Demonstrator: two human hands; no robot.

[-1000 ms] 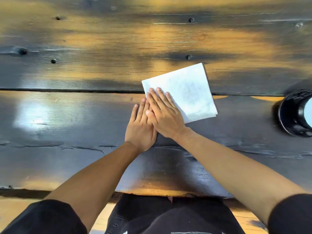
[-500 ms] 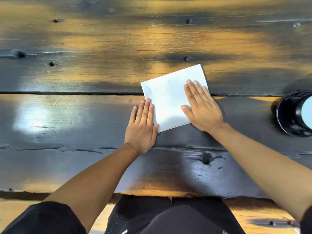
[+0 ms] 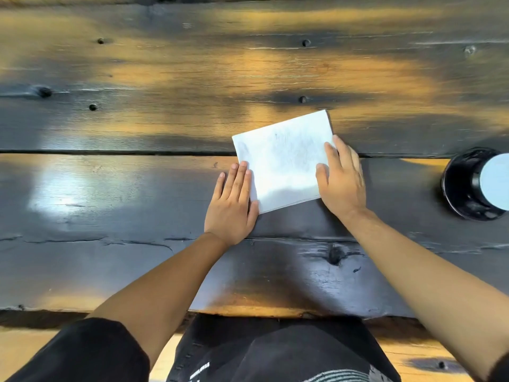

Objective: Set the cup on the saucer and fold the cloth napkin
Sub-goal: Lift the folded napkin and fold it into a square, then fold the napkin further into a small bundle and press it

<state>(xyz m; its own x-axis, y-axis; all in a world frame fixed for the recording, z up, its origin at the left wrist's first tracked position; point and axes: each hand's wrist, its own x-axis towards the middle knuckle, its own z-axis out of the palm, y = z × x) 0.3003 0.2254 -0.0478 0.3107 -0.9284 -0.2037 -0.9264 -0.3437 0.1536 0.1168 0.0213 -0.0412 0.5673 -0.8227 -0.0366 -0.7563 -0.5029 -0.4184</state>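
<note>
1. Pressed flat, with nothing grasped: left hand (image 3: 230, 205) lay open, palm down, on the near left edge of the napkin (image 3: 283, 158); right hand (image 3: 341, 179) lay open across its right edge.
2. Found the napkin as a white folded rectangle, slightly turned, in the middle of the dark wooden table (image 3: 137, 188).
3. Saw the cup (image 3: 494, 181) on the black saucer (image 3: 457, 186) at the far right, well apart; judged that part done.
4. Judged the step as smoothing the fold, near the end.
5. Needed next, probably: one more fold, or simply lifting both palms without dragging the cloth.
</note>
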